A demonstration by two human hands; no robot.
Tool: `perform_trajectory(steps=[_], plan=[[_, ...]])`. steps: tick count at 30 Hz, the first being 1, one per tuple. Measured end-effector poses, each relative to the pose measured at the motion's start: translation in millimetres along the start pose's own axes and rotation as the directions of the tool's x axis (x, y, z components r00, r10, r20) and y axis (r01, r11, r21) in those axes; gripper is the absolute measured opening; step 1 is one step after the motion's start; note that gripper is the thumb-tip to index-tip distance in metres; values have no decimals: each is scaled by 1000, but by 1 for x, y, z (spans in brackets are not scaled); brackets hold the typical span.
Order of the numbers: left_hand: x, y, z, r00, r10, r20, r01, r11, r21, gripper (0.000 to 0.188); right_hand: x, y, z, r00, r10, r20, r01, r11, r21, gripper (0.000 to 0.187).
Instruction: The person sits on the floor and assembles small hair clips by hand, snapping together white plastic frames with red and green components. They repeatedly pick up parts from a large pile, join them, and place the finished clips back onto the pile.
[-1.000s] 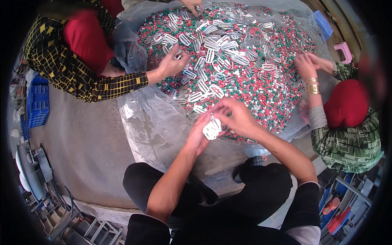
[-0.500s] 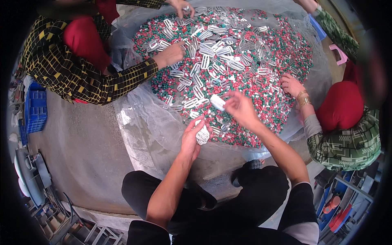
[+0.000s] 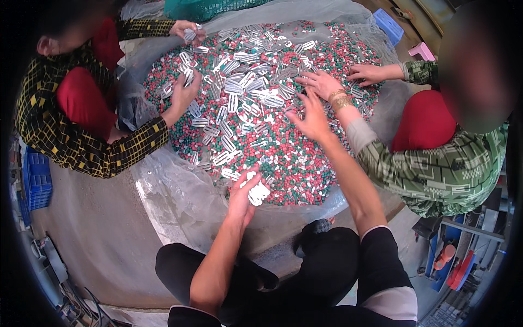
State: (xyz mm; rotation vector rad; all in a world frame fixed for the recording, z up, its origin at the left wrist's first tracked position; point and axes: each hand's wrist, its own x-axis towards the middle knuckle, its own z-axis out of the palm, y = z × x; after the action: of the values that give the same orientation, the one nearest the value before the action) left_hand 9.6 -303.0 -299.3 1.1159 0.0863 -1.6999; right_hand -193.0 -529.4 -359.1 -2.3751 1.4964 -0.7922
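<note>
My left hand [image 3: 242,199] is closed around a bundle of flat, oval, slotted metal pieces [image 3: 259,194], bright in the light, above the near edge of the pile. Farther out and to the right, my right hand [image 3: 313,120] stretches over the pile with its fingers apart and nothing visible in them. Its fingertips come close to a co-worker's braceleted hand [image 3: 324,86]. Loose slotted metal pieces [image 3: 233,102] lie scattered over small red, green and white pellets [image 3: 289,180], thickest toward the middle and far side.
Clear plastic sheeting [image 3: 190,182] lies under and around the pellets. At the left, a co-worker's hand [image 3: 185,95] holds slotted pieces. The right co-worker's other hand [image 3: 368,73] rests on the pile. Beyond stand a blue plastic container [image 3: 388,27] and a pink object [image 3: 422,52].
My right hand has reached farther away, and the pale piece it held no longer shows in it. The left co-worker's hands have lifted slotted pieces; the right co-worker's braceleted hand has reached inward.
</note>
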Motion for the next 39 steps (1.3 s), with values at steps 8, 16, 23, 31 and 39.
perform_trajectory(steps=[8,16,23,31,39], plan=[[-21,5,-38,995,88,-49,-85,995,51,33,-33,-83,36,998,-64,-1,61,944,324,48],[-26,12,-22,995,71,-71,-69,997,25,33,-82,-139,14,914,-254,316,57,853,519,20],[-31,21,-39,991,134,-33,-134,991,-19,30,-49,-77,-15,963,-97,250,66,989,128,26],[-40,26,-38,991,130,-38,-130,991,15,27,-66,-120,-5,913,-100,395,65,993,102,20],[-41,29,-49,987,155,-40,-155,988,13,27,-43,-109,-26,773,271,573,-504,811,297,23]])
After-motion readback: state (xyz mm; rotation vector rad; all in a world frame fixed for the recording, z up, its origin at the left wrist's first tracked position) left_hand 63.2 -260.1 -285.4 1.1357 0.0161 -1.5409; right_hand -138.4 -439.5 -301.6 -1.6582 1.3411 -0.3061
